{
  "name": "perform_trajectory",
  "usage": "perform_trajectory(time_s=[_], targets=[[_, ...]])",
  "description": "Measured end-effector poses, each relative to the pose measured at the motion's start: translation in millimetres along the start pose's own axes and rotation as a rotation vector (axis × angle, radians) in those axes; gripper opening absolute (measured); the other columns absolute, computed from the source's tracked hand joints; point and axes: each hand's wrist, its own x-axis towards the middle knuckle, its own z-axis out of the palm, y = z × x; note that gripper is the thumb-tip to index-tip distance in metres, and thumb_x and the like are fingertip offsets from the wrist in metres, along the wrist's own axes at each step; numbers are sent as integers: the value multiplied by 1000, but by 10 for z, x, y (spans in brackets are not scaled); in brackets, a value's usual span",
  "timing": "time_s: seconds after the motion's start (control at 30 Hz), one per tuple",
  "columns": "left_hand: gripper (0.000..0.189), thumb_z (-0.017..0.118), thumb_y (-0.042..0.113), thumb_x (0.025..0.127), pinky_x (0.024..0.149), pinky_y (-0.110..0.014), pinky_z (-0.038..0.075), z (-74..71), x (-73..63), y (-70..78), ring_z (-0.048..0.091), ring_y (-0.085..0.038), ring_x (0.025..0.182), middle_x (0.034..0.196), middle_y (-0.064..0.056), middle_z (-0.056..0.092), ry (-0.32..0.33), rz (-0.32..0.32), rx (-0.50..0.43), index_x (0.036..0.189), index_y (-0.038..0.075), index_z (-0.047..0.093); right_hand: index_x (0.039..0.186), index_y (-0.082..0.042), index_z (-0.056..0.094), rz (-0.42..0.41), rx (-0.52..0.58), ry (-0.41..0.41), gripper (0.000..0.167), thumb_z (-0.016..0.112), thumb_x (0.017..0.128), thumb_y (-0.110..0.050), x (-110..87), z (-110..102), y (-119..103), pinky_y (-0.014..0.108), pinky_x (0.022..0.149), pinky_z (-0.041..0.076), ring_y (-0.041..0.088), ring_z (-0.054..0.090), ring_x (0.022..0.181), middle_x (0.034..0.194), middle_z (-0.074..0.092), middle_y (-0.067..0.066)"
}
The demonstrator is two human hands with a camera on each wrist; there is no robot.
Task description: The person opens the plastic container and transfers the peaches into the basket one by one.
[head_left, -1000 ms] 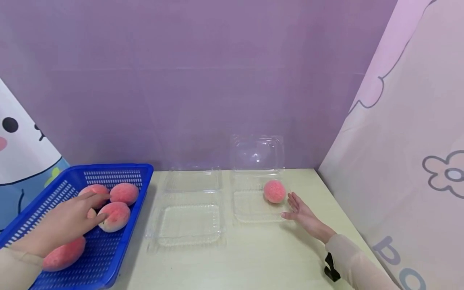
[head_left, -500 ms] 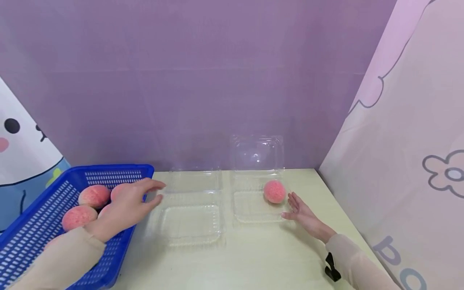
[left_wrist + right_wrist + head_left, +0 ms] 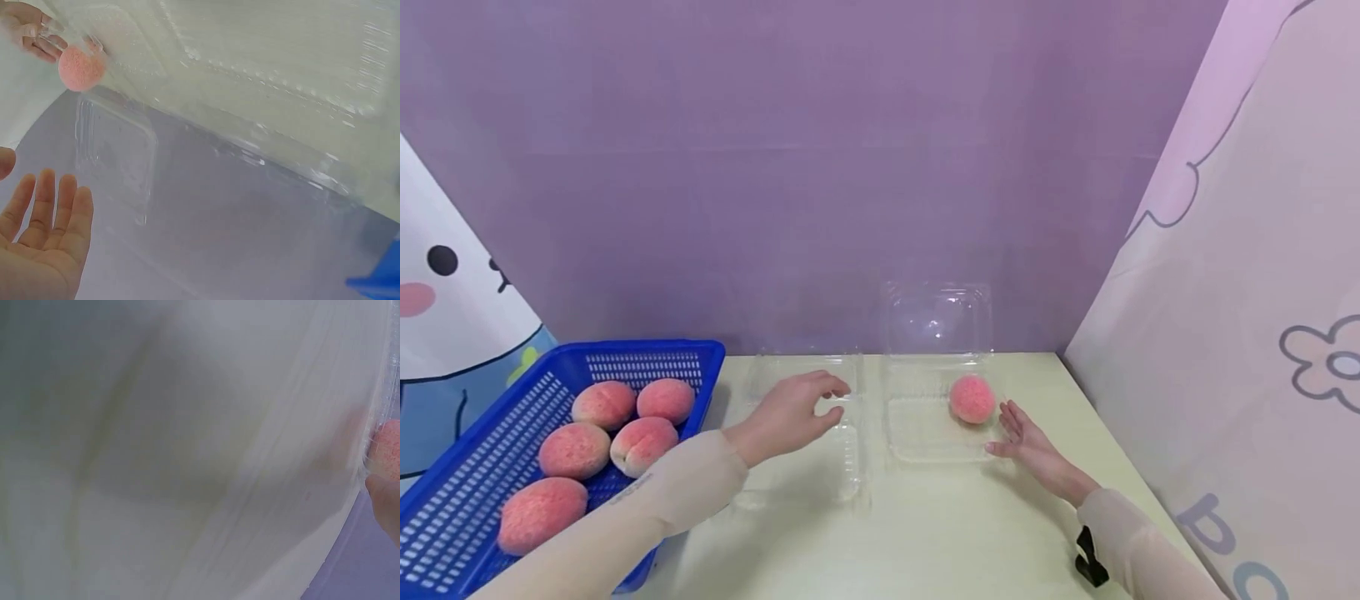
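Note:
My left hand (image 3: 793,415) hangs over the left clear plastic clamshell box (image 3: 842,492), fingers loosely bent and nothing in them; its palm and spread fingers show in the left wrist view. A pink peach (image 3: 973,399) sits in the right side of the other open clamshell box (image 3: 917,446), whose lid stands up at the back. Beside that peach rests my right hand (image 3: 1032,450), fingers extended along the box's right edge. In the right wrist view only a fingertip (image 3: 386,503) shows near the peach.
A blue plastic basket (image 3: 715,367) stands at the left with several peaches (image 3: 575,451) in it. A purple backdrop (image 3: 850,167) rises behind the pale table (image 3: 940,533), and a patterned panel (image 3: 1240,317) borders the right side.
My left hand has left the peaches in the basket and moved right, without a peach, to above the left box. My right hand and the boxed peach have stayed in place.

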Motion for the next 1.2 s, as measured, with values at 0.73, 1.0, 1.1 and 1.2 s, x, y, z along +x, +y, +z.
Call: perform_trajectory(time_s=[0.73,1.0,1.1,1.2], targets=[[31,60,19,84,85,-33,48,629,689,238,59,-17,100,110,1,64,-122,67,-52,115,12,61,145,-5,-12,-4,12,11,97,63,85,-13,-8,-8,-24,48,112,9,34,-2,140,154,-6,14],[38,62,21,84,92,-35,46,784,911,282,57,-18,108,117,0,62,-166,117,-23,120,14,58,145,-5,-12,-5,17,20,97,63,84,-12,15,0,-14,48,112,8,34,-2,140,154,-6,15],[38,61,19,84,95,-34,44,838,1018,317,55,-18,112,119,0,60,-192,147,-5,122,15,57,145,-5,-12,11,17,26,98,64,84,-12,18,1,1,47,112,9,34,-1,140,154,-6,15],[40,61,19,85,98,-32,42,901,1134,383,53,-17,116,123,1,58,-237,163,6,125,17,55,146,-6,-11,26,13,29,98,65,83,-14,1,-6,11,48,112,10,33,0,141,154,-5,14]])
